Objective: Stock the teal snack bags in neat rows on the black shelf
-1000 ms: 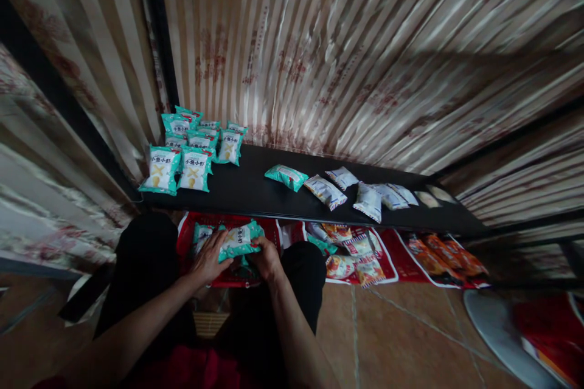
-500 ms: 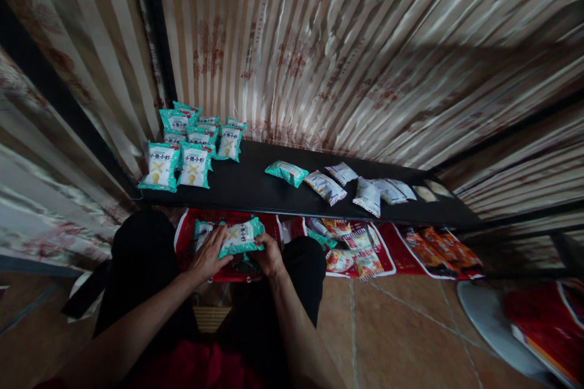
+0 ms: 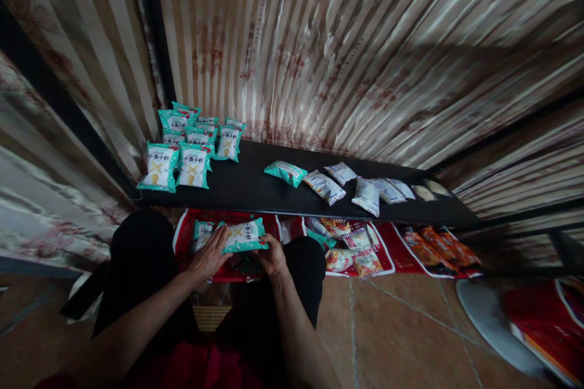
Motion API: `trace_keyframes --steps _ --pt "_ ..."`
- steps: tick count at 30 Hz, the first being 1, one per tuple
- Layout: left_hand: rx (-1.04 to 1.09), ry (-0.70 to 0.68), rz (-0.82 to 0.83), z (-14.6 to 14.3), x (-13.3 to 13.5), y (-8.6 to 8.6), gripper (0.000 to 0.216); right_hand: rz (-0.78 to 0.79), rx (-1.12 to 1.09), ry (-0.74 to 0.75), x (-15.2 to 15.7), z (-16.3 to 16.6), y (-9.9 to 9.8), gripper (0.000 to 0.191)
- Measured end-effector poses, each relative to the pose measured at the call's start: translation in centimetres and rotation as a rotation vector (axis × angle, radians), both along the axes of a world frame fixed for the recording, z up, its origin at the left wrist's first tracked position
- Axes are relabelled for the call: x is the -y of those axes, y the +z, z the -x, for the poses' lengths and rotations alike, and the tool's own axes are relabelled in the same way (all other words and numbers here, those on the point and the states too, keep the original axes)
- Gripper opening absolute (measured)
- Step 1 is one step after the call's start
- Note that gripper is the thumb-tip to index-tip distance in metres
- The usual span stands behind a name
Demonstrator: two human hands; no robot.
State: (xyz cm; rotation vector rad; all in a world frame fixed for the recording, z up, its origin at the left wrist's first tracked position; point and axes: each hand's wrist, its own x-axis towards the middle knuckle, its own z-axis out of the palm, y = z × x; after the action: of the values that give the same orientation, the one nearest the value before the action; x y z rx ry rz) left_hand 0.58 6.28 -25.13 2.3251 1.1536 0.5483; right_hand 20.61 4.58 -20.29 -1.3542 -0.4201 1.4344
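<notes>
Between my hands I hold a teal and white snack bag (image 3: 245, 235) on its side, above a red basket (image 3: 181, 236). My left hand (image 3: 210, 255) grips its left end, fingers laid over the front. My right hand (image 3: 272, 254) pinches the right end. Another teal snack bag (image 3: 202, 232) lies in the basket behind my left fingers. On the black shelf (image 3: 241, 185), several matching teal bags (image 3: 194, 165) stand grouped at the left. One more teal bag (image 3: 286, 173) lies flat near the shelf's middle.
Silver-white packets (image 3: 366, 196) lie along the shelf's right half. Below it, a second red basket (image 3: 387, 255) holds mixed snack packets, with orange packets (image 3: 433, 246) farther right. Striped curtains (image 3: 292, 42) hang behind and beside the shelf. A grey stool (image 3: 483, 316) stands at lower right.
The held snack bag has tilted slightly and shifted a little to the right in my hands. The shelf bags have stayed in place.
</notes>
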Motion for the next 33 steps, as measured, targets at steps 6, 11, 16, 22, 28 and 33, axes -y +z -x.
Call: trace_keyframes --steps 6,11,16,22,28,33 --pt "-0.040 -0.012 -0.013 0.0 0.0 0.4 0.062 0.038 -0.264 -0.121 0.2 0.1 0.2 0.007" --pt "-0.068 0.021 -0.030 0.1 0.1 0.6 0.060 0.076 -0.303 -0.129 0.1 0.4 0.2 0.010" --pt "-0.085 0.025 -0.099 0.1 0.4 1.1 0.058 0.089 -0.296 -0.136 0.1 1.0 -0.3 0.013" --pt "-0.100 -0.048 -0.147 -0.5 0.8 0.9 0.058 0.195 -0.134 -0.089 -0.1 2.5 -0.6 0.013" --pt "0.016 0.047 -0.102 0.1 0.1 1.2 0.048 0.108 -0.125 -0.155 0.3 3.5 0.5 0.034" --pt "0.127 0.132 0.059 0.4 -0.5 1.9 0.046 0.036 -0.099 -0.096 1.1 3.7 0.6 0.038"
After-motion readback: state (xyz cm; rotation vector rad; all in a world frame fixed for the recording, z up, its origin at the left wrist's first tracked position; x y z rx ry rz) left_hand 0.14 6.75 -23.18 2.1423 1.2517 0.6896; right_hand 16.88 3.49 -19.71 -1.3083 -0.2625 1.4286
